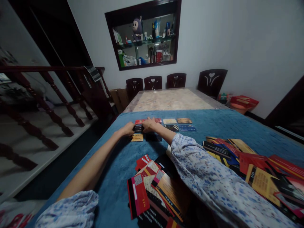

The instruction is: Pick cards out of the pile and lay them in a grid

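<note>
My left hand (128,128) is at the left edge of a black card (138,128) on the blue cloth (111,177), its fingers closed on that edge. The fingers of my right hand (149,124) close on the card's right side and hide part of it. Just beyond lies a red card (138,121), and another red card (158,120) shows past my right hand. Nearer to me are a gold card (136,137) and a dark card (154,137). Right of my right hand lie a cream card (169,121), a brown-gold card (184,120), a black-and-white card (171,128) and a blue card (187,128).
A loose pile of cards (147,190) lies close in front of me, partly under my right sleeve (209,171). Another spread heap of cards (258,167) covers the right side. Dark chairs (153,83) stand beyond the table's bare far end (173,99). A wooden railing (47,79) runs at left.
</note>
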{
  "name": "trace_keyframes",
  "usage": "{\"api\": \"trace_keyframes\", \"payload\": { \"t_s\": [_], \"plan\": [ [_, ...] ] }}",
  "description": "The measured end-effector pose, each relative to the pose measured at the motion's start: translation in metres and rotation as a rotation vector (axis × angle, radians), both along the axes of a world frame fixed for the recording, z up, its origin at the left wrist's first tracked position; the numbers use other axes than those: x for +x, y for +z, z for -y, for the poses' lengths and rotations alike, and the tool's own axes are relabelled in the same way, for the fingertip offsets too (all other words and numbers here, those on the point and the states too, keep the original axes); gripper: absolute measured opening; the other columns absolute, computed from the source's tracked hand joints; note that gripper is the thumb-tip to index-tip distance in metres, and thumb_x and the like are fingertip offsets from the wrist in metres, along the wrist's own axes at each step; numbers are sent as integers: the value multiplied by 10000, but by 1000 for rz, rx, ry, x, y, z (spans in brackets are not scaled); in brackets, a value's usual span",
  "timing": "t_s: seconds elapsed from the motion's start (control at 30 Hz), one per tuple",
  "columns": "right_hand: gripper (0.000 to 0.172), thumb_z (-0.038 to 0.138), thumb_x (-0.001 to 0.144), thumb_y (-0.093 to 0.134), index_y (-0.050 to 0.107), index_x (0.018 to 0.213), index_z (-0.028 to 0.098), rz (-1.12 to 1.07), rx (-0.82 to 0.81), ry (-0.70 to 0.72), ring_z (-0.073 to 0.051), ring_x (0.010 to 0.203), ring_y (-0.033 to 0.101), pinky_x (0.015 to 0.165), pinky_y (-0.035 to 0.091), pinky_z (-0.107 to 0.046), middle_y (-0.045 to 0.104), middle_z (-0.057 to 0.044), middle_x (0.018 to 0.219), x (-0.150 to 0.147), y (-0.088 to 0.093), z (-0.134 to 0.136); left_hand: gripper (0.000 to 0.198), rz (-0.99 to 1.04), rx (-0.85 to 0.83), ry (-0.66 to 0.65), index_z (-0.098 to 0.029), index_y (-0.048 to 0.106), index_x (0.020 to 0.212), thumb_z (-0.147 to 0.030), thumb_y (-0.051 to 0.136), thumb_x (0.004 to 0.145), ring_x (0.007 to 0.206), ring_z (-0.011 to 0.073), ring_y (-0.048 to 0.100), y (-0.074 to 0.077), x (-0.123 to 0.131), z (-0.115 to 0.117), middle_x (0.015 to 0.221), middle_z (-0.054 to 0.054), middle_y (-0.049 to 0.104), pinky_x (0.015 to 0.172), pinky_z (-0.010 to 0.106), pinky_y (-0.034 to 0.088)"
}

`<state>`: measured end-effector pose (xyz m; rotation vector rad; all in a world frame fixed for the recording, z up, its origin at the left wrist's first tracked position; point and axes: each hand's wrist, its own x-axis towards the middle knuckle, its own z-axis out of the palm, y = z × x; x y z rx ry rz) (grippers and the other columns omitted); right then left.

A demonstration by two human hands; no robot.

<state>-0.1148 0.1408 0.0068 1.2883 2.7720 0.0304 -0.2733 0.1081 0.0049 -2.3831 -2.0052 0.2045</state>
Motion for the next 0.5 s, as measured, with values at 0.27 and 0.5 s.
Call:
{"api": "trace_keyframes", "payload": {
  "t_s": [0.27,0.5],
  "plan": [
    [520,254,750,588,622,1257,141,5,-26,-22,-368,1282,466,1046,348,-635,589,-189,1345,-3,5,4,307,23,-58,-10,-153,686,937,-74,592,655,942,208,632,5,0,-3,986,67,678,785,214,491],
    [493,253,740,607,646,1219,143,-28,-24,-35,-400,1275,476,1010,363,-667,608,-217,1308,-11,2,1,303,61,-78,-12,-154,680,885,-36,582,624,885,194,639,7,2,-5,929,51,690,746,213,489]
  ]
}}
